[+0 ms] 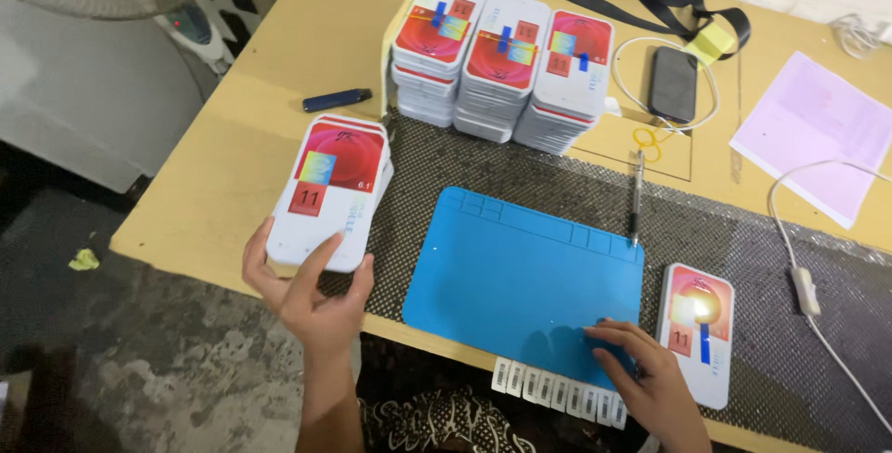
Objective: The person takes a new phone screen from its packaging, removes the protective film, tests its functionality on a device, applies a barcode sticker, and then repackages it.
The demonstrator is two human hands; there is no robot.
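Red-and-white rectangular boxes, a short stack [327, 195], sit lifted over the left edge of the wooden table [251, 146], held in the left hand [311, 300], whose fingers curl around the stack's near end with the thumb on top. The right hand [650, 374] lies palm down, fingers loosely spread and holding nothing, on the near right corner of the blue silicone work mat [525, 272], just above a strip of white barcode labels [557, 388]. Most of the mat lies bare. A single matching box [697, 332] lies just right of that hand. Three taller stacks [502, 67] stand behind.
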